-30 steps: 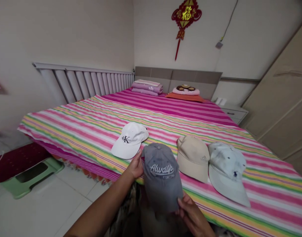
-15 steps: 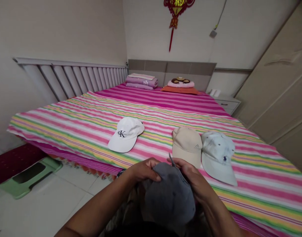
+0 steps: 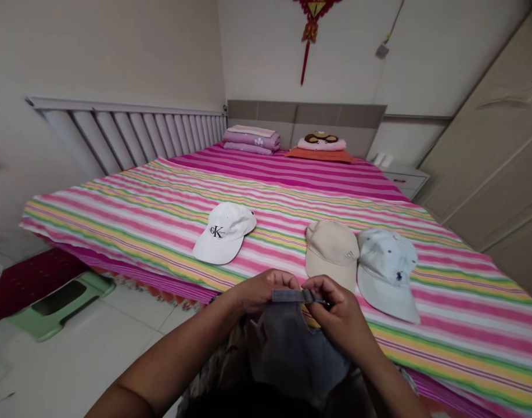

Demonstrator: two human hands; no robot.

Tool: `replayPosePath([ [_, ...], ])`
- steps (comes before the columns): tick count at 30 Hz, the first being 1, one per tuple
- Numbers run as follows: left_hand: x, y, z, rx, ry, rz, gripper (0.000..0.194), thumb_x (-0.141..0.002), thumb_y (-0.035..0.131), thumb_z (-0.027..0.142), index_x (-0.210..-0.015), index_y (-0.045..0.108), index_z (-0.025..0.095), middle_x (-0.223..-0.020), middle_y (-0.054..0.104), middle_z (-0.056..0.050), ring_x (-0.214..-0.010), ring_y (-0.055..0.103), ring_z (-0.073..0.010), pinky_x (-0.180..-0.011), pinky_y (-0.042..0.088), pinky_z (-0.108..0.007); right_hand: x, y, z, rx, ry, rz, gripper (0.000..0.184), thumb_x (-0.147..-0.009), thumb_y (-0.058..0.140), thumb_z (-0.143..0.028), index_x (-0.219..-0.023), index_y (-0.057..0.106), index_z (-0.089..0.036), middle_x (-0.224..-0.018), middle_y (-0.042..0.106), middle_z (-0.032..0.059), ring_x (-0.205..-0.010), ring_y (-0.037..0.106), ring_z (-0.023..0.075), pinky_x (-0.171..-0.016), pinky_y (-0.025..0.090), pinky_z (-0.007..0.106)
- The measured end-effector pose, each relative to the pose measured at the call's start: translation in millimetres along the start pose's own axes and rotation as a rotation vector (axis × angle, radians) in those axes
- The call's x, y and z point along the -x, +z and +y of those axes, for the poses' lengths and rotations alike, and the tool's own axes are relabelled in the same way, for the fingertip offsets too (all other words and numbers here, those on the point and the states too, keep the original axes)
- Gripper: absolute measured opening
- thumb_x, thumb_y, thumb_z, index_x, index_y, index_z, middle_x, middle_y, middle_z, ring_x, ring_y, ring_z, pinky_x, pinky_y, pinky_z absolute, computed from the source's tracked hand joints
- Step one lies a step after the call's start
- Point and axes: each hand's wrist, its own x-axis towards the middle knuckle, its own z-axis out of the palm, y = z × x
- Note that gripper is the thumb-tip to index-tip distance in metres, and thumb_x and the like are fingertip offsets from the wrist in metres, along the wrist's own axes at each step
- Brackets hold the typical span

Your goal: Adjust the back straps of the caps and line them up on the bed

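**Held item:** gray baseball cap (image 3: 296,354), in the air over the person's lap, just off near edge of bed. Hangs below hands, crown down & away from the camera; brim not clearly visible.

**Handling (est.):** v. light. Washed-looking fabric, crown soft & floppy, won't hold shape when hung. Narrow fabric back strap (image 3: 292,296) thin & flexible, so best pinched close to its end w/ fingertips. Brim likely the stiffest part, firmest hold if cap needs steadying.

**Grip:** both hands close together, narrow, on strap. Left hand (image 3: 266,292) curled over strap's left end. Right hand (image 3: 335,307) pinches right end btwn thumb & fingers, short strap tail sticking out to right. Closure hidden by fingers, type can't tell.

**Nearby:** striped bedsheet (image 3: 118,220) covers bed. White CK cap (image 3: 222,233) mid-bed, left of hands. Beige Adidas cap (image 3: 331,249) ahead of right hand, near but not touching. Pale blue cap (image 3: 385,273), navy logo, just right of beige. Folded lilac bedding (image 3: 251,139) & pillow (image 3: 322,142) at far edge by headboard (image 3: 307,113).
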Motion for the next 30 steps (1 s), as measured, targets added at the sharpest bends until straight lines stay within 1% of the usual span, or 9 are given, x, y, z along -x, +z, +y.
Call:
replayPosePath([
  [4,0.8,2.0,-1.2,0.022,-0.019,0.017,0.024,-0.055,0.074,0.025,-0.067,0.061,0.010,-0.058,0.059,-0.001,-0.047,0.052,-0.0068,-0.048,0.037,-0.017,1.0,-2.5,-1.8,0.010,-0.023,-0.050,0.019,-0.065,0.047,-0.012,-0.081,0.057,-0.017,-0.065,0.054,-0.0014,-0.058,0.047,0.0119,-0.052,0.038,0.021],
  [8,4.8,4.7,2.7,-0.003,0.015,0.026,0.029,-0.048,0.078,0.027,-0.063,0.061,0.010,-0.054,0.057,0.001,-0.045,0.048,-0.0053,-0.047,0.035,-0.017,4.4,-8.9,-3.5,0.072,-0.153,-0.098,0.025,-0.069,0.052,-0.013,-0.093,0.057,-0.018,-0.077,0.060,0.0011,-0.070,0.055,0.0143,-0.062,0.045,0.024],
  [10,6.9,5.7,5.2,-0.033,0.056,0.039,0.031,-0.045,0.079,0.027,-0.063,0.061,0.010,-0.055,0.057,0.002,-0.047,0.047,-0.0049,-0.048,0.035,-0.016,7.2,-12.2,-4.9,0.142,-0.280,-0.068,0.025,-0.073,0.054,-0.016,-0.098,0.057,-0.019,-0.087,0.062,0.0044,-0.081,0.058,0.0164,-0.069,0.047,0.026],
  [12,8.6,6.4,7.2,-0.087,0.086,0.049,0.030,-0.047,0.079,0.028,-0.065,0.061,0.010,-0.057,0.058,0.001,-0.050,0.048,-0.0051,-0.050,0.036,-0.016,9.9,-13.7,-6.1,0.241,-0.390,0.007,0.018,-0.079,0.053,-0.018,-0.096,0.058,-0.019,-0.090,0.063,0.0064,-0.085,0.059,0.0172,-0.071,0.047,0.027],
  [17,11.0,10.6,10.2,-0.332,0.169,0.109,0.022,-0.058,0.071,0.028,-0.067,0.060,0.010,-0.059,0.057,0.001,-0.052,0.046,-0.0057,-0.051,0.035,-0.017,12.9,-9.6,-7.3,0.506,-0.491,0.088,0.016,-0.084,0.047,-0.019,-0.092,0.061,-0.017,-0.078,0.066,0.0066,-0.072,0.060,0.0174,-0.063,0.047,0.028],
  [20,11.8,15.7,10.2,-0.593,0.311,0.165,0.013,-0.065,0.063,0.023,-0.068,0.061,0.010,-0.059,0.057,0.000,-0.054,0.047,-0.0069,-0.052,0.035,-0.017,13.9,-6.0,-7.4,0.648,-0.488,0.108,0.020,-0.085,0.044,-0.019,-0.091,0.062,-0.014,-0.075,0.066,0.0074,-0.068,0.060,0.0180,-0.060,0.045,0.029],
  [25,13.1,24.6,6.7,-1.009,0.679,0.299,0.011,-0.070,0.053,0.014,-0.070,0.064,0.011,-0.064,0.063,-0.004,-0.059,0.055,-0.0098,-0.057,0.039,-0.019,15.2,-3.1,-8.6,0.757,-0.453,0.154,0.023,-0.085,0.040,-0.017,-0.080,0.062,-0.013,-0.066,0.064,0.0073,-0.061,0.058,0.0177,-0.056,0.042,0.027],
  [28,13.6,27.8,4.5,-1.038,0.769,0.298,0.012,-0.070,0.053,0.013,-0.071,0.065,0.011,-0.064,0.064,-0.005,-0.058,0.056,-0.0098,-0.056,0.041,-0.018,13.2,-5.0,-8.1,0.619,-0.377,0.167,0.020,-0.082,0.043,-0.019,-0.075,0.062,-0.014,-0.064,0.062,0.0062,-0.060,0.057,0.0167,-0.055,0.041,0.026],
  [30,14.5,28.3,3.3,-0.993,0.760,0.289,0.012,-0.071,0.054,0.015,-0.071,0.065,0.010,-0.064,0.064,-0.006,-0.058,0.056,-0.0099,-0.056,0.041,-0.018,10.6,-7.6,-6.3,0.385,-0.212,0.108,0.020,-0.080,0.046,-0.022,-0.068,0.061,-0.015,-0.059,0.061,0.0036,-0.054,0.054,0.0142,-0.051,0.040,0.024],
])
